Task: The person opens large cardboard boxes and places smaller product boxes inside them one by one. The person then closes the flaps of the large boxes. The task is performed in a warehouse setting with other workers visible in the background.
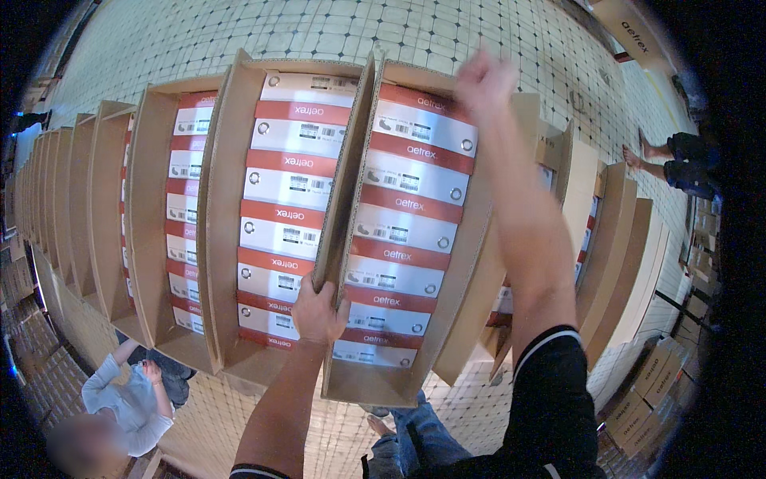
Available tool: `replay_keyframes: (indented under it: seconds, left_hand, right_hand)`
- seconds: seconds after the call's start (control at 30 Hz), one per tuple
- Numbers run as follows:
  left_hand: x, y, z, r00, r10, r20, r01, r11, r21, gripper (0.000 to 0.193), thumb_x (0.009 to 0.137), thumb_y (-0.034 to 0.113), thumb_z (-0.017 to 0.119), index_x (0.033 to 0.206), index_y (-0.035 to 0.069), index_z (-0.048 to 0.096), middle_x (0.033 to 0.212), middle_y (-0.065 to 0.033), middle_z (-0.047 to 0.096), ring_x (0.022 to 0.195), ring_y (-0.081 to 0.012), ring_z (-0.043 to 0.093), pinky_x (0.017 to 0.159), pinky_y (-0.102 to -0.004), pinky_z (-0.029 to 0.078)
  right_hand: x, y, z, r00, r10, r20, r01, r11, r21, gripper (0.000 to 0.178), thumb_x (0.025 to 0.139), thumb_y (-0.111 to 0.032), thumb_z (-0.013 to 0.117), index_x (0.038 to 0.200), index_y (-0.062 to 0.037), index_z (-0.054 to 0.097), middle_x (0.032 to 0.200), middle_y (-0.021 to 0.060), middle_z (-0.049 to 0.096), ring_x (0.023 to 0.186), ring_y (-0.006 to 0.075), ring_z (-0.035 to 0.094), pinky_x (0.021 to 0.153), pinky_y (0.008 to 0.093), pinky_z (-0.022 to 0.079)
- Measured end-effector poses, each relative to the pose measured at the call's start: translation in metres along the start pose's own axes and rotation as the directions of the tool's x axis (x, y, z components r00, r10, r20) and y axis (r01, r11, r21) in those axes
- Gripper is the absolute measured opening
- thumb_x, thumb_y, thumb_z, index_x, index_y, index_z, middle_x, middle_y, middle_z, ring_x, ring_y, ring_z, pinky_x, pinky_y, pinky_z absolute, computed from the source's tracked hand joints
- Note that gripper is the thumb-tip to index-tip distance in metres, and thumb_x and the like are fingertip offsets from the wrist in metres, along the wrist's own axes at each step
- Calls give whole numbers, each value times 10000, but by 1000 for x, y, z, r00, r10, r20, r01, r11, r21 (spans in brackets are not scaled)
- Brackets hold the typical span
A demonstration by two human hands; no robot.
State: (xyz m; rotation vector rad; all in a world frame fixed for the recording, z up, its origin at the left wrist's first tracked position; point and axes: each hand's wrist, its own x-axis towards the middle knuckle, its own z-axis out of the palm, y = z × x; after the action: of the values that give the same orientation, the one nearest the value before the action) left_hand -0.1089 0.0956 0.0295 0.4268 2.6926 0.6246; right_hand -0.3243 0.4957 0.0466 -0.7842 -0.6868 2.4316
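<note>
A large open cardboard carton (375, 382) stands in front of me, packed with a column of red-and-white shoe boxes (403, 215). My left hand (317, 315) grips the near end of the upright cardboard flap (345, 172) between this carton and the one to its left. My right hand (483, 81) is blurred, fingers curled, at the carton's far edge above the top shoe box; whether it holds anything I cannot tell. A second open carton (239, 359) on the left holds the same kind of boxes.
A long row of open cartons (96, 223) curves off to the left and more stand to the right (606, 255). A person in a light top (128, 403) crouches at lower left. Another person's bare legs (670, 156) show at right. Stacked flat boxes (646, 391) lie at lower right on the tiled floor.
</note>
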Motion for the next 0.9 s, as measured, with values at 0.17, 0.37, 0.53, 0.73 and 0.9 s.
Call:
replay_keyframes:
  seconds: [0.17,0.37,0.53,0.73,0.9]
  left_hand:
    - [-2,2,1,1000,-2,-5,3,1000,23,260,759,260,672,938,74,647,1191,-203,541,962,-382,618,749,-466,540]
    - [-2,3,3,1000,-18,-14,18,1000,20,264,752,250,688,931,62,647,1192,-201,536,992,-382,610,772,-465,536]
    - [-3,0,4,999,16,-36,-15,1000,11,280,768,287,686,916,54,639,1176,-205,536,968,-389,614,766,-474,532]
    - [-5,0,7,998,28,-54,-25,998,56,291,760,300,690,920,63,640,1174,-208,531,959,-391,613,773,-474,528]
    - [-7,0,9,999,-13,-45,16,997,73,310,751,308,691,936,63,647,1186,-217,526,981,-388,604,802,-477,519]
  right_hand:
    - [35,-73,61,979,-142,144,154,985,-75,476,970,-521,433,1073,-75,561,532,-61,376,416,78,327,366,234,263]
    - [-39,-25,39,950,303,73,-300,953,-53,371,1031,-347,310,800,-84,433,588,-39,377,501,86,321,441,237,271]
    - [-42,1,18,886,379,-268,-332,921,204,477,1015,-519,301,853,-96,451,631,-7,453,520,95,373,429,235,297]
    - [-38,2,24,776,58,628,-191,970,147,455,996,-476,389,840,-102,597,544,-6,477,458,133,441,413,283,357]
    - [-236,79,-58,889,307,341,-141,891,-432,510,1035,-415,366,611,-145,452,475,-10,385,393,111,335,386,273,275]
